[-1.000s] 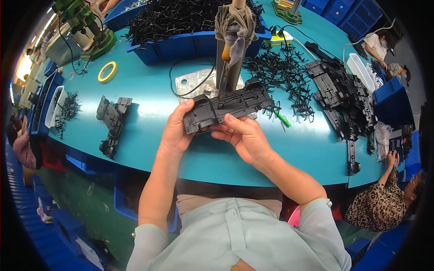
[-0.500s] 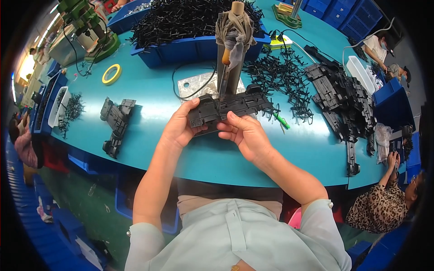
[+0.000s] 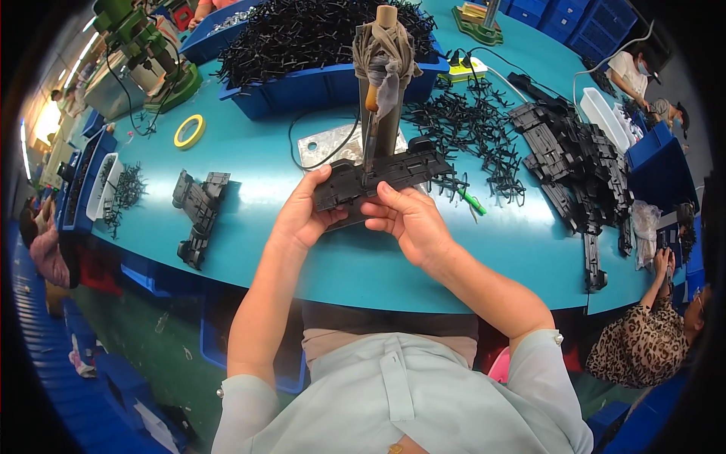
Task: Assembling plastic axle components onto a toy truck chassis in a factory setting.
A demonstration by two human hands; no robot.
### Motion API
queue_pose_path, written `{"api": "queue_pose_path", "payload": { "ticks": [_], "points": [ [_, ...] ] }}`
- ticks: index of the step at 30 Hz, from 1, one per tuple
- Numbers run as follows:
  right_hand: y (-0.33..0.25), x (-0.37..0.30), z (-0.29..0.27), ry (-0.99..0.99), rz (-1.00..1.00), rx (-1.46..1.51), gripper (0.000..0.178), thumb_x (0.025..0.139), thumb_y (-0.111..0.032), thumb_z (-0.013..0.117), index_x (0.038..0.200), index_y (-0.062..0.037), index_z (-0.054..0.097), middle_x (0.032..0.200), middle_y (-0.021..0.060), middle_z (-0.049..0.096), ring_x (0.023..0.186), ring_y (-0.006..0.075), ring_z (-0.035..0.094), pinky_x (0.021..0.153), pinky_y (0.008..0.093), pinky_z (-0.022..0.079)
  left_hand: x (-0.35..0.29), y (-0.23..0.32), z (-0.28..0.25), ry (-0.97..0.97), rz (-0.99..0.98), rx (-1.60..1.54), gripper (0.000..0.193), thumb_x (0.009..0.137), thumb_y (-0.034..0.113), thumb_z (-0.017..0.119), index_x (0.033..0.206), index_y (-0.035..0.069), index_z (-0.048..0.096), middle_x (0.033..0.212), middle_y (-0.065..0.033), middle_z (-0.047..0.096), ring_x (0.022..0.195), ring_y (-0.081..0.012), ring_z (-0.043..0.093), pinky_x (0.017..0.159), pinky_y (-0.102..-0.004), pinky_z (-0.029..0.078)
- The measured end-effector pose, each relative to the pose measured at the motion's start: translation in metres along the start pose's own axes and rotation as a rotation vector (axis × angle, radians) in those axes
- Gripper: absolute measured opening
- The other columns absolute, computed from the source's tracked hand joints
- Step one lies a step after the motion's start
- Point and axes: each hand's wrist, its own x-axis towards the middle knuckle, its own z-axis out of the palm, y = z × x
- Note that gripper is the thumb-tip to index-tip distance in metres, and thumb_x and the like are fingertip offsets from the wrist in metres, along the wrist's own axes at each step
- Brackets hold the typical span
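Note:
Between my hands is a long black moulded plastic part [image 3: 393, 170], its right end slanting up and away from me. My left hand [image 3: 301, 208] is closed on its left end, thumb on top and fingers beneath. With the thumb at the near edge and the fingers curled below, my right hand [image 3: 408, 219] grips the middle. A soldering-iron-like tool [image 3: 371, 113], with an orange handle and a thin metal rod, points down at the part and seems to touch it. Cloth [image 3: 383, 57] binds it to an upright post [image 3: 389, 125]. Its lower tip is partly hidden.
A blue bin [image 3: 302, 89] of black branched pieces stands behind the post. Similar loose pieces [image 3: 484, 129] lie right of it, near a green-handled tool [image 3: 473, 200]. More black moulded parts lie left [image 3: 200, 216] and piled right [image 3: 578, 163]. Yellow tape [image 3: 189, 132] rests at left.
The held part has turned slightly, its right end now a little farther from me. Both hands keep their hold, and the view has shifted slightly.

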Motion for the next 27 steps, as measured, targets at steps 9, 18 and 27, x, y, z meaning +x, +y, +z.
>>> {"api": "queue_pose_path", "payload": {
  "ticks": [9,18,27],
  "points": [
    [0.0029,0.0014,-0.0010,-0.005,-0.016,0.006,0.025,0.091,-0.022,0.062,0.094,0.0013,0.056,0.093,0.0114,0.064,0.084,0.0182,0.065,0.067,0.0285,0.057,-0.0019,0.0009,0.0037,0.029,0.002,-0.001,0.035,0.084,0.038,0.063,0.107,0.012,0.060,0.094,-0.0035,0.066,0.080,-0.0146,0.060,0.064,-0.0297,0.046],
    [0.0028,0.0020,0.0008,-0.007,-0.022,0.012,0.024,0.091,-0.022,0.063,0.094,0.0013,0.057,0.092,0.0110,0.064,0.083,0.0180,0.065,0.068,0.0284,0.056,-0.0027,0.0002,0.0033,0.019,0.008,-0.019,0.035,0.083,0.037,0.064,0.106,0.011,0.060,0.093,-0.0040,0.066,0.078,-0.0148,0.059,0.064,-0.0299,0.046],
    [0.0030,0.0034,-0.0003,-0.014,-0.024,0.016,0.023,0.091,-0.022,0.062,0.094,0.0006,0.058,0.093,0.0103,0.064,0.083,0.0176,0.065,0.068,0.0284,0.056,-0.0028,-0.0007,0.0043,0.030,0.014,-0.015,0.035,0.083,0.038,0.064,0.106,0.011,0.060,0.093,-0.0042,0.066,0.078,-0.0155,0.059,0.064,-0.0303,0.046]
  ]
}}
